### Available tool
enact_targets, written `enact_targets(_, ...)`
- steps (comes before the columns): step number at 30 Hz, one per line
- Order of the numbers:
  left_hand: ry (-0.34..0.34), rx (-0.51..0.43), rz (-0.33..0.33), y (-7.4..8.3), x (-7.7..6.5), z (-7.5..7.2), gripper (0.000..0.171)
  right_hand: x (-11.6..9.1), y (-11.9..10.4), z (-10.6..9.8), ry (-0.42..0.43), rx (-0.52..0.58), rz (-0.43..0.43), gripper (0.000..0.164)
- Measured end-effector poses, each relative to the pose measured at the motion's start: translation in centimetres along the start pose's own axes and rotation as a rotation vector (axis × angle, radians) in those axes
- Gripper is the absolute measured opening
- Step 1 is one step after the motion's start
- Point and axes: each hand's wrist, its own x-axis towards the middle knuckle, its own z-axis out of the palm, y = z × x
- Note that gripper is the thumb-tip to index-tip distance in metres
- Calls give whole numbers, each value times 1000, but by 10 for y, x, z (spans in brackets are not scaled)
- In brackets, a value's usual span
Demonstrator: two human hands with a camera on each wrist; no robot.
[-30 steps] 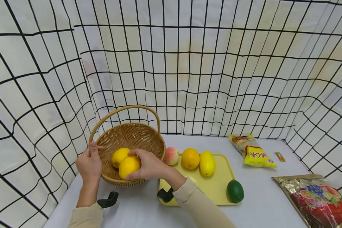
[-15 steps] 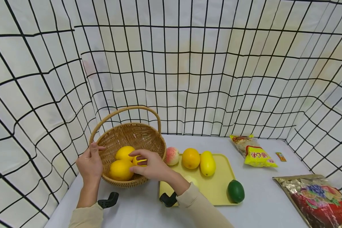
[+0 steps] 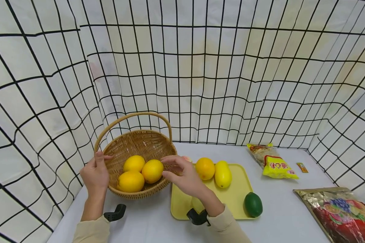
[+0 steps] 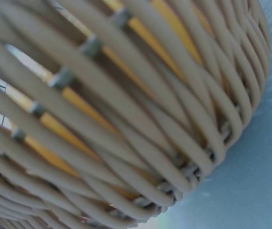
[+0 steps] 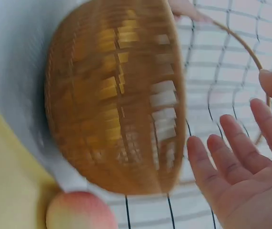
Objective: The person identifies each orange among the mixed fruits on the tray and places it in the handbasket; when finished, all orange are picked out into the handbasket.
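Observation:
A wicker basket (image 3: 140, 141) with a tall handle leans toward me and holds three lemons (image 3: 134, 164). My left hand (image 3: 95, 173) grips its left rim where the handle meets it. Only the basket's woven wall (image 4: 126, 105) fills the left wrist view, yellow fruit showing through the gaps. At the right rim is my right hand (image 3: 185, 176), fingers spread and nothing held, fingertips close to the rightmost lemon (image 3: 152, 171). In the right wrist view that palm (image 5: 250, 186) faces the camera beside the basket. A peach (image 5: 81, 212) is mostly hidden behind this hand in the head view.
Right of the basket lies a yellow tray (image 3: 234, 199) bearing an orange (image 3: 205, 168), an oval yellow fruit (image 3: 223, 174) and a dark green avocado (image 3: 253, 204). Farther right are a yellow snack bag (image 3: 275, 163), a small orange packet (image 3: 302, 167) and a red-gold bag (image 3: 340, 209). Black-gridded cloth walls enclose the table.
My right hand lets go of one lemon at the left, then draws right off another, out to the basket's right rim. The left hand keeps its grip; the basket stays put.

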Motion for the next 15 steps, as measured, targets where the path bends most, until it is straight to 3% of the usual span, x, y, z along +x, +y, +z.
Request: enact_targets(15, -5, -37, 5, -5, 1, -1, 61, -24, 21, -83, 243, -169, 164, 27)
